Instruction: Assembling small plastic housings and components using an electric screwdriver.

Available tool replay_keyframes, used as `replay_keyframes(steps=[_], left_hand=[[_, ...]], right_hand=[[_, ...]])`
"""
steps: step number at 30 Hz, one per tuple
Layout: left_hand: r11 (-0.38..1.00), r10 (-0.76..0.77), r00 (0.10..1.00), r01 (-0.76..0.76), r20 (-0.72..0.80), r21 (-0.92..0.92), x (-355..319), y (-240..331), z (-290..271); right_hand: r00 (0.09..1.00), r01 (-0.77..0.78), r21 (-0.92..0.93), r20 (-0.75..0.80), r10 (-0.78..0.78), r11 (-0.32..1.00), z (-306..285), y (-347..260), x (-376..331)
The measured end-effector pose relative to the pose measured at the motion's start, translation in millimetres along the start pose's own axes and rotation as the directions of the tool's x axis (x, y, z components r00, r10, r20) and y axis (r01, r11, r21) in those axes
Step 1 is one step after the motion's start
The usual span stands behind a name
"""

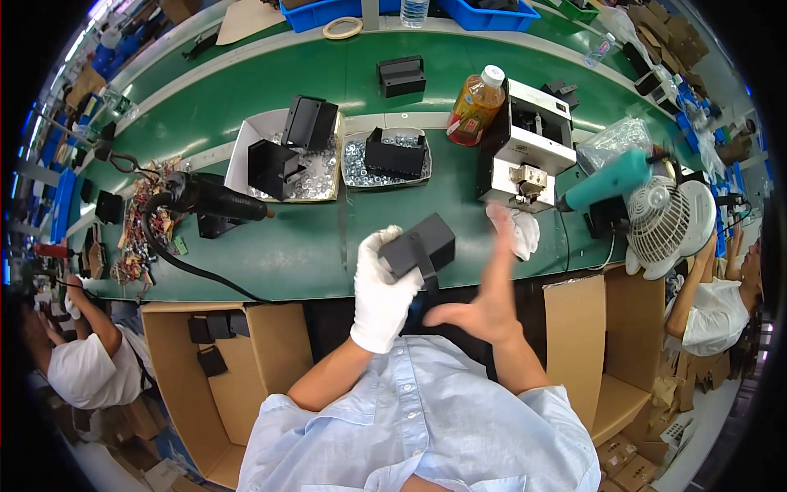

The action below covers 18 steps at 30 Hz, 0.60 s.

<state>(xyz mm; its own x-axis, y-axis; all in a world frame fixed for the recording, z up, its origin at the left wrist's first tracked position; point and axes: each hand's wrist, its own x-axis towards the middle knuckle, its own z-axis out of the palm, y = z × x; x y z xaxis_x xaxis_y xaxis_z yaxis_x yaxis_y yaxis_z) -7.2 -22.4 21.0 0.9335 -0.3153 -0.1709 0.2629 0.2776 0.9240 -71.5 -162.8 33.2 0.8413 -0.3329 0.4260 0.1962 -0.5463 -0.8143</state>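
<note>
In a white glove, my left hand (pixel 379 299) is closed around a black box-shaped housing (pixel 438 236) with a strap-like bracket, held tilted above the bench's near edge. My bare right hand (pixel 490 305) is just to the right of the housing, slightly blurred. Its thumb and fingers are spread apart, and it holds nothing. Beyond my hands stand two open cartons of small shiny metal parts, a larger one (pixel 332 190) and a smaller one (pixel 355 182). More black housings (pixel 395 157) rest on and in them.
On the green bench (pixel 311 266) are a corded black power tool (pixel 217 199), a drink bottle (pixel 476 107), a white-and-black machine (pixel 537 139), a crumpled white cloth (pixel 525 234), a teal electric screwdriver (pixel 607 182) and a fan (pixel 660 221). Cardboard boxes (pixel 283 348) flank me; people sit at both sides.
</note>
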Motion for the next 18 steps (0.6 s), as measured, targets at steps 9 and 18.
replay_keyframes(steps=[9, 18], left_hand=[[0.992, 0.036, 0.967, -0.004, 0.251, -0.128, 4.9, 11.2, -51.9], [0.971, 0.166, 0.981, -0.180, -0.097, -0.159, 20.1, 16.5, -86.8]], right_hand=[[0.879, -0.372, 0.488, 0.460, 0.130, 0.790, 0.4, 10.0, 15.1], [0.896, -0.432, 0.573, 0.362, 0.258, 0.697, 32.9, -19.7, 126.1]])
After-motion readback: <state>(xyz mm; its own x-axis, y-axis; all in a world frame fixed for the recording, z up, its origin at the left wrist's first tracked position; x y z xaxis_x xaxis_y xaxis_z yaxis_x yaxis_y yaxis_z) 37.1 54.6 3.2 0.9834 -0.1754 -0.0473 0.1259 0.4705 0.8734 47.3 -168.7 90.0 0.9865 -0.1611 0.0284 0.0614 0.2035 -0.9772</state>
